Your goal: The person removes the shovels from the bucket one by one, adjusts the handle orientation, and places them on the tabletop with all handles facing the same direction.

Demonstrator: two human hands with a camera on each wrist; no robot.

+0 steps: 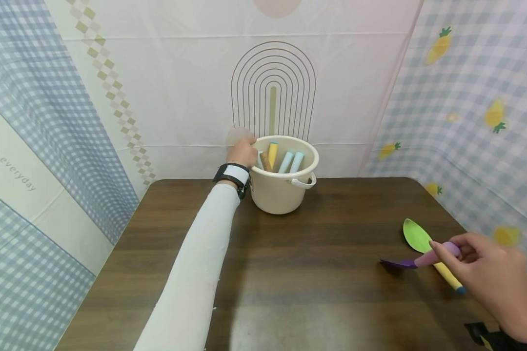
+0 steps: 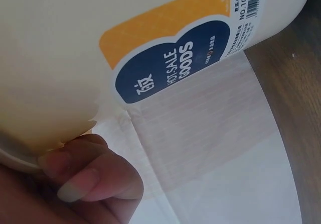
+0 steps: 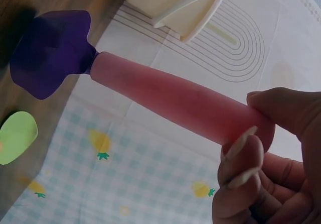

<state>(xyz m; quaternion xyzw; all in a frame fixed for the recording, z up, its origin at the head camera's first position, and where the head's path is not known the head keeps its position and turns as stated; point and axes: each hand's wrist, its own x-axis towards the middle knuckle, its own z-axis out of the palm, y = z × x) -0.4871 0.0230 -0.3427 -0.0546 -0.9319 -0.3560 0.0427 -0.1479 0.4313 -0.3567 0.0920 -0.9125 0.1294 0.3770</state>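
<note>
My left hand [image 1: 243,153] grips the left rim of a cream bucket [image 1: 277,197], its fingers curled against the wall in the left wrist view. Several tool handles [image 1: 286,162] in light blue, yellow and brown stick up from the bucket; their lower ends are hidden inside. At the right, my right hand [image 1: 494,268] pinches the end of a small toy shovel's pink handle [image 3: 170,96] between thumb and fingers. The shovel's purple blade [image 3: 52,53] points left, close over the table. Partly behind it lies a green trowel [image 1: 417,237] with a yellow handle.
A brown wooden table [image 1: 316,292] carries everything. Behind it hangs a pale printed cloth [image 1: 184,87], right up to the back edge. Checked cloth with pineapples [image 1: 474,141] closes off the right side, and the bucket's white carry handle [image 1: 304,183] hangs at its front right.
</note>
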